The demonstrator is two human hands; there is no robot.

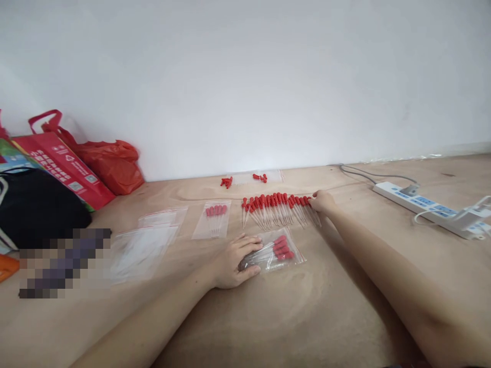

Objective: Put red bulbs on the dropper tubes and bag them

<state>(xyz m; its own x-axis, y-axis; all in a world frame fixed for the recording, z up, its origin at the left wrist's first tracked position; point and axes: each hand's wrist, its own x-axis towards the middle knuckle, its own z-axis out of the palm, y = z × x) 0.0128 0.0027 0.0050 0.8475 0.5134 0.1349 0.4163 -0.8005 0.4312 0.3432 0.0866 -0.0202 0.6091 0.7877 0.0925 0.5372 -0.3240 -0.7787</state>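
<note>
Glass droppers with red rubber bulbs [274,204] lie side by side in a long row on the wooden table, bulbs toward the wall. At the row's right end my right hand [324,202] is closed, its fingertips pinching the bulb of the last dropper [315,217]. Closer to me, my left hand [240,260] grips the left end of a clear zip bag [282,260]. Several droppers with red bulbs [283,248] are inside this bag, their bulbs pointing right. Left of the row lies another zip bag [201,227] with several droppers in it.
Flat clear zip bags [141,250] are stacked on the left. Loose red bulbs [227,182] and a clear bag [274,176] lie by the wall. A white power strip [425,207] with cables is at the right. Red bags [109,166] and a black bag [42,209] stand far left.
</note>
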